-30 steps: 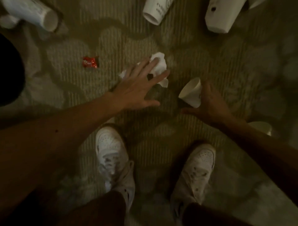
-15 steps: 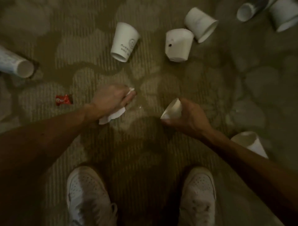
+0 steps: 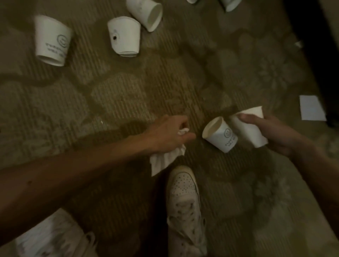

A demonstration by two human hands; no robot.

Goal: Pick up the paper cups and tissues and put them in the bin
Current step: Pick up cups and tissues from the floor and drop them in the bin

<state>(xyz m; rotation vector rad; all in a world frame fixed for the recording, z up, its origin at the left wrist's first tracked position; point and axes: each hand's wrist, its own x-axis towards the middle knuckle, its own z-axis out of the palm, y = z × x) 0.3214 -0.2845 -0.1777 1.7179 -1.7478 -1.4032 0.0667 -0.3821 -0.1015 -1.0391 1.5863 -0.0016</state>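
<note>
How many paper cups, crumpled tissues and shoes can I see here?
Paper cups: 7 (two cut off at the top edge, one held in the right hand)
Crumpled tissues: 1 (held in the left hand)
Shoes: 2
Total: 10

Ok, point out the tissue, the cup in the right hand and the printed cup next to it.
tissue (image 3: 165,162): head view, on its loose hanging flap
held cup (image 3: 249,132): head view, bare side wall
printed cup (image 3: 219,134): head view, side wall near logo
</note>
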